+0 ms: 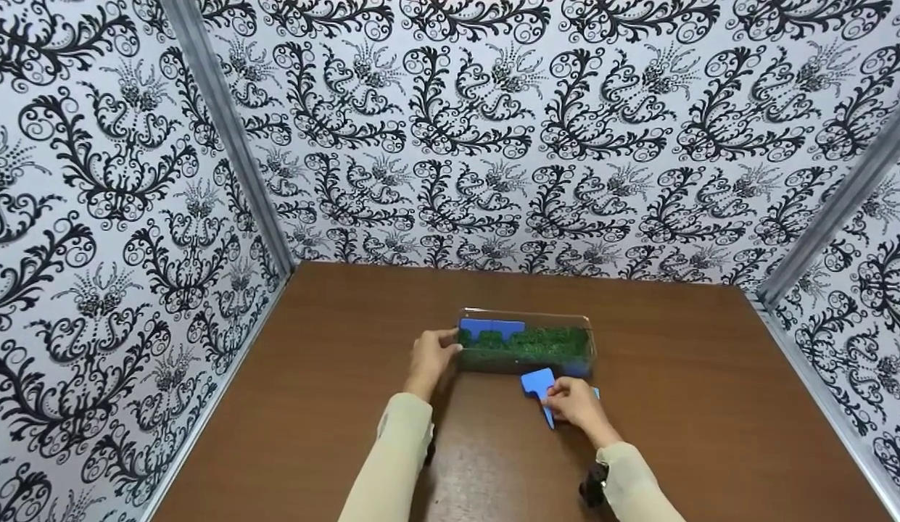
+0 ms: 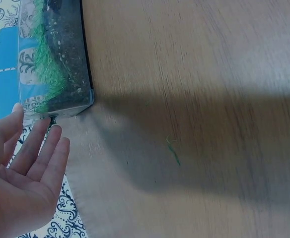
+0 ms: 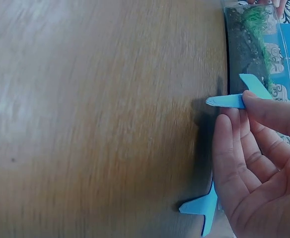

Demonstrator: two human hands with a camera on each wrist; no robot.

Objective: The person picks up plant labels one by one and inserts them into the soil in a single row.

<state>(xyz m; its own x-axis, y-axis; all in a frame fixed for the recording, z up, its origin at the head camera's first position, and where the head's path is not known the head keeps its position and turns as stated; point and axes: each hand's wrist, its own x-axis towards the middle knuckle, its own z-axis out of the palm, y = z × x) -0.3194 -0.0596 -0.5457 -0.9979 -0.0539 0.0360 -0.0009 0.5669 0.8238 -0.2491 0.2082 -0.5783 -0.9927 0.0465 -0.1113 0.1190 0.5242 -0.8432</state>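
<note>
A clear plastic box (image 1: 508, 360) of dark soil and green grass (image 1: 558, 339) stands on the table in the head view. My left hand (image 1: 429, 360) is at its left end, thumb at the upper edge and fingers loosely extended against the end wall. Between thumb and fingers, my right hand (image 1: 576, 406) pinches a blue T-shaped plant label (image 1: 538, 380) just in front of the box, its pointed tip downward. Two more blue labels (image 2: 7, 94) stand along the box's back side. Another blue label (image 3: 199, 206) lies on the table beside my right hand, partly hidden by it.
The brown wooden table (image 1: 333, 406) extends around the box. Patterned walls (image 1: 493, 145) with grey metal corner posts (image 1: 236, 138) enclose it at the back and sides. A loose green strand (image 2: 174, 152) lies on the wood near the box.
</note>
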